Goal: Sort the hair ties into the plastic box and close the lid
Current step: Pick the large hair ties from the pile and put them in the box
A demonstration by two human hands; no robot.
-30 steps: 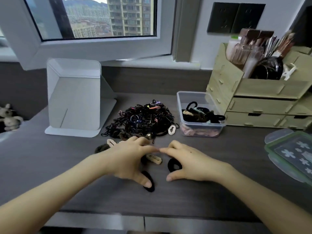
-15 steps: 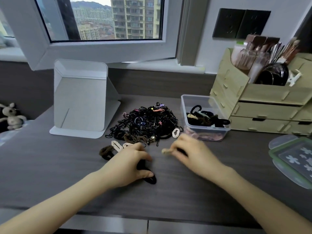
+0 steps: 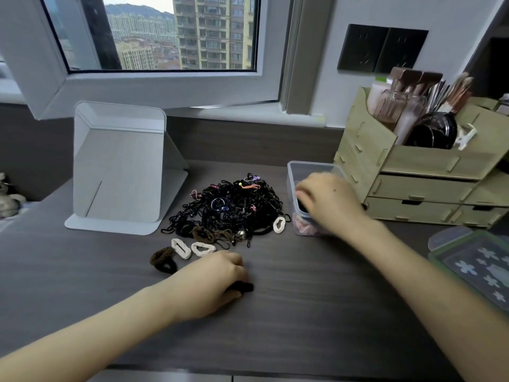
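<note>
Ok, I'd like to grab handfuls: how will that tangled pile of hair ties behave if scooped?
Probably light and floppy: the pile is thin elastic loops. They look interlocked, so a scoop likely drags neighbours and sheds strays.

Right hand (image 3: 327, 201) blurred, lid (image 3: 473, 267) cut off

soft window daylight, curved edges

Both forearms (image 3: 115, 334) bare; right hand (image 3: 329, 201) bears a small dark mole (image 3: 334, 191).
</note>
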